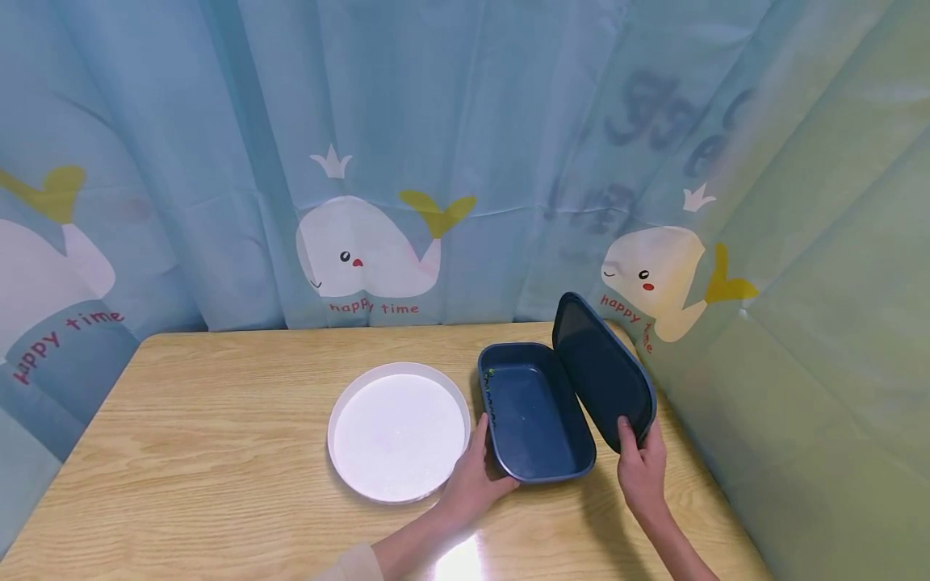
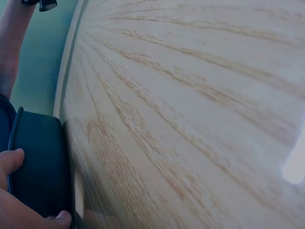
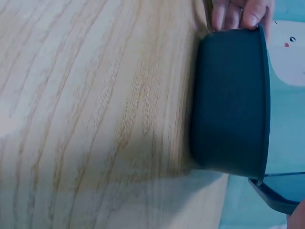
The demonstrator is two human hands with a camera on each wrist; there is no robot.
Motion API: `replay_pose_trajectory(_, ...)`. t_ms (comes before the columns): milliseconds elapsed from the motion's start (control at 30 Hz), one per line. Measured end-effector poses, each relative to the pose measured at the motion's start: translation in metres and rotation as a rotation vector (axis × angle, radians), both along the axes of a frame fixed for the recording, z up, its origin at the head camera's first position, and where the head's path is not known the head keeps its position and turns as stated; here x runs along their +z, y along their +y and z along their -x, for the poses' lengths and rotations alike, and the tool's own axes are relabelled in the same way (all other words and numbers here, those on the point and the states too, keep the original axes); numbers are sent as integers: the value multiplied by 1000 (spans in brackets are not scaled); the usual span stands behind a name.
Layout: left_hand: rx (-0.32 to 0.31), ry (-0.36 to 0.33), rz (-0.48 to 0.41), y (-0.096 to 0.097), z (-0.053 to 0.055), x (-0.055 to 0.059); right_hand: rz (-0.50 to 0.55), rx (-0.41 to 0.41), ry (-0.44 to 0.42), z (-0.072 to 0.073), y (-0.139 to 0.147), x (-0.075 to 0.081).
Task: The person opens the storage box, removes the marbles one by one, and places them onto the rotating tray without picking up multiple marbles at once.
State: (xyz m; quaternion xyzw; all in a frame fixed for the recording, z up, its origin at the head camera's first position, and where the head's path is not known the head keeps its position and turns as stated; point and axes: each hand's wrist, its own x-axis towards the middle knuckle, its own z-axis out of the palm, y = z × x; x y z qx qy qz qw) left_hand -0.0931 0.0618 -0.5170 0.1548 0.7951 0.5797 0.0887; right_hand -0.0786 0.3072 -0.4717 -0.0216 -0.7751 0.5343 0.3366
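A dark blue rectangular box (image 1: 541, 432) stands on the table in the head view, its inside showing. Small greenish marks run along its inner left wall. My left hand (image 1: 468, 488) grips the box at its near left corner, thumb at the near side and a finger along the left side. My right hand (image 1: 643, 472) pinches the near end of the dark blue lid (image 1: 603, 375), thumb on its inner face. Tilted up, the lid leans along the box's right side. In the right wrist view the box wall (image 3: 231, 100) hides much of the left hand (image 3: 238, 14).
Left of the box lies a round white tray (image 1: 398, 432) with a low rim, close to my left hand. The wooden table (image 1: 218, 452) reaches a blue whale-print curtain (image 1: 508, 161) at the back. A greenish curtain (image 1: 821, 403) borders the right side.
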Motion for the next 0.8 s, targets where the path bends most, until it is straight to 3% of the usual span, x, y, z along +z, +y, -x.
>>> replay_pose_trajectory(167,10,-5,3,0,0,0,214,44,1,-2,7,-1)
replay_pose_trajectory(333,13,-16,-2,-1,0,2,584,176,42,-4,13,2)
replay_pose_trajectory(433,10,-18,-9,-1,-1,2,771,215,46,-6,16,4)
replay_pose_trajectory(667,8,-24,-7,-1,-1,2,977,314,26,-8,26,4)
replay_pose_trajectory(800,9,-31,-6,-1,-1,1,1228,374,94,-7,31,-1)
